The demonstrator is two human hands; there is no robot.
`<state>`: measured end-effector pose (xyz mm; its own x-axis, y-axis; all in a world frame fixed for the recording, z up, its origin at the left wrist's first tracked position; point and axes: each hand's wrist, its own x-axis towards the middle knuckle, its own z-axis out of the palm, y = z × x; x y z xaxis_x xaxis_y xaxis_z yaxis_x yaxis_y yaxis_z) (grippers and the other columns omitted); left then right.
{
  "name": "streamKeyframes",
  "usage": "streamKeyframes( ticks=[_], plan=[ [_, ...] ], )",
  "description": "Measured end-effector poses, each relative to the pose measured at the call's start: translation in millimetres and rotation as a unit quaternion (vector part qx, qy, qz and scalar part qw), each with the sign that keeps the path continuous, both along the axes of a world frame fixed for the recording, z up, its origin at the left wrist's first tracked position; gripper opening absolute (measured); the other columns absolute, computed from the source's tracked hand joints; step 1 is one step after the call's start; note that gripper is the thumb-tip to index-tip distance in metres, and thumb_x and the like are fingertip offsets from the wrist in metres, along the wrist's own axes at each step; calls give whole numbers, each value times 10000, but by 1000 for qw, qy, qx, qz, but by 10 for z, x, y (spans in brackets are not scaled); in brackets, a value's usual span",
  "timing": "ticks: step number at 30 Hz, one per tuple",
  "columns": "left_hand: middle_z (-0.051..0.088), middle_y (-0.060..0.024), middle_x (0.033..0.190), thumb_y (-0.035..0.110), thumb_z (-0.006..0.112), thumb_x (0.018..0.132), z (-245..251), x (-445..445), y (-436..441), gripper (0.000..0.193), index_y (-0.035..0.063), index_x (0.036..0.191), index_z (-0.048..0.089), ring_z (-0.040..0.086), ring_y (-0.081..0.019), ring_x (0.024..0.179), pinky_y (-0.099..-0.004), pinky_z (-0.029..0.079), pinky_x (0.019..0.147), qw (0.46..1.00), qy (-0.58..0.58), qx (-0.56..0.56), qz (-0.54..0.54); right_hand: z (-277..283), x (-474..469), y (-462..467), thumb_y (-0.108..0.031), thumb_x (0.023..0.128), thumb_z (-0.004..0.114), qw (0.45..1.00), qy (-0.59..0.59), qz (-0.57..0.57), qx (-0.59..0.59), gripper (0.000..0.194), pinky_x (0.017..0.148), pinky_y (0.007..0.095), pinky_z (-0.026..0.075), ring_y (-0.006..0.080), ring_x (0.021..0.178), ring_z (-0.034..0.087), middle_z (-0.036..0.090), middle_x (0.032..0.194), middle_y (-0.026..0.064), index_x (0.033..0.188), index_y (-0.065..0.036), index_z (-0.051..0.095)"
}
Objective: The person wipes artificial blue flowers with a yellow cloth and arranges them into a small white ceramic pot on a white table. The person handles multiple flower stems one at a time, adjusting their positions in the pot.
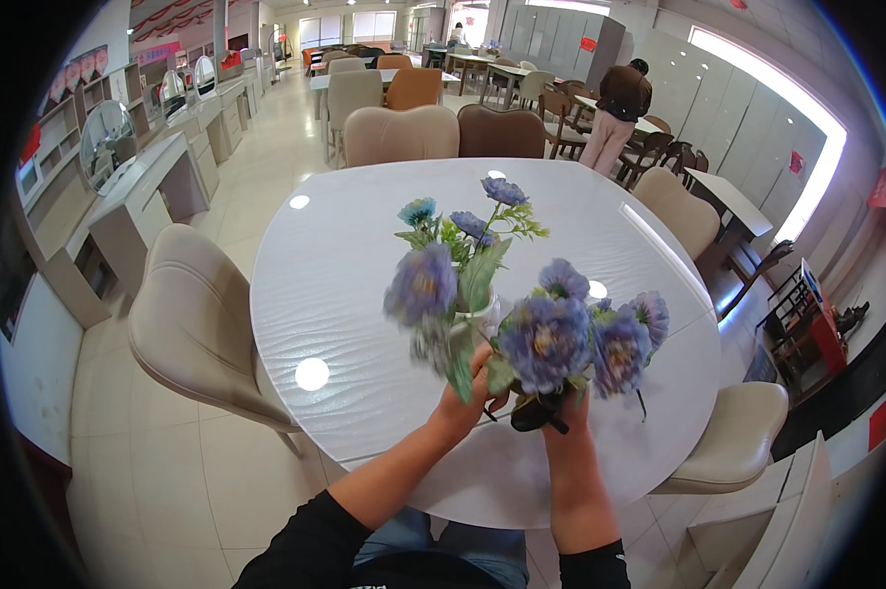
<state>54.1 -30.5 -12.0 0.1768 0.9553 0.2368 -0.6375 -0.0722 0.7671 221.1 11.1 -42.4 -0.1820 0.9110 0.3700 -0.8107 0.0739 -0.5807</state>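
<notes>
My left hand (470, 386) is shut on part of a bunch of blue-purple artificial flowers (546, 342), around the lower leaves and stems. My right hand (573, 412) grips the same bunch from the right, its fingers mostly hidden behind the blooms. Between the hands, low under the flowers, is a black object (533, 414) whose kind I cannot tell. Just beyond my left hand, a white vase (485, 313) stands on the round white table (340, 287). More artificial flowers (421, 283) with green leaves rise from it, and they partly cover the vase.
Beige chairs stand to the left (193, 316), right (737, 442) and far right (675, 210) of the table. A beige chair (402, 136) and a brown chair (500, 132) back its far edge. A person (619, 103) bends over another table beyond. Dressing tables (149, 188) with mirrors line the left.
</notes>
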Motion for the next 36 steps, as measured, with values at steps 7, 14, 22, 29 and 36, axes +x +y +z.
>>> streamKeyframes(
  ticks=[7, 14, 22, 29, 36],
  plan=[
    [308, 21, 593, 151, 460, 970, 56, -84, 39, 134, 87, 853, 452, 260, -94, 492, -253, 207, 452, 978, -117, -125, -123, 253, 5, -111, -263, 933, 479, 995, 20, -40, -94, 340, 898, 408, 503, 270, 1010, 623, 620, 1130, 116, 1178, -43, 566],
    [501, -46, 711, 299, 515, 925, -202, -148, 162, 213, 103, 997, 556, 327, -135, 451, -263, 247, 406, 973, -97, -146, -148, 139, 72, -101, -198, 893, 539, 989, 14, 2, -150, 306, 766, 387, 547, 262, 909, 641, 632, 1057, 113, 1146, -27, 552],
    [405, 29, 618, 367, 513, 933, 104, -76, 130, 201, 181, 859, 535, 369, -103, 546, -252, 294, 483, 979, -193, -68, -14, 14, 319, 98, -342, 923, 563, 989, -1, -67, -130, 458, 901, 421, 512, 268, 1080, 592, 587, 1206, 126, 1292, -77, 509],
    [494, -43, 628, 212, 577, 867, -150, -126, 146, 161, 51, 862, 570, 438, -130, 492, -267, 300, 418, 976, -90, -140, -142, -410, 392, 225, -256, 958, 517, 982, 10, -100, -161, 349, 830, 360, 532, 235, 973, 616, 623, 1111, 103, 1236, -46, 538],
    [484, 5, 615, 234, 558, 895, -103, -39, 122, 146, 92, 870, 579, 365, -93, 410, -257, 240, 367, 953, -69, -239, -173, -472, 456, 47, -259, 968, 471, 988, -3, -111, -103, 351, 853, 383, 524, 247, 994, 613, 617, 1125, 107, 1238, -44, 532]
  ],
)
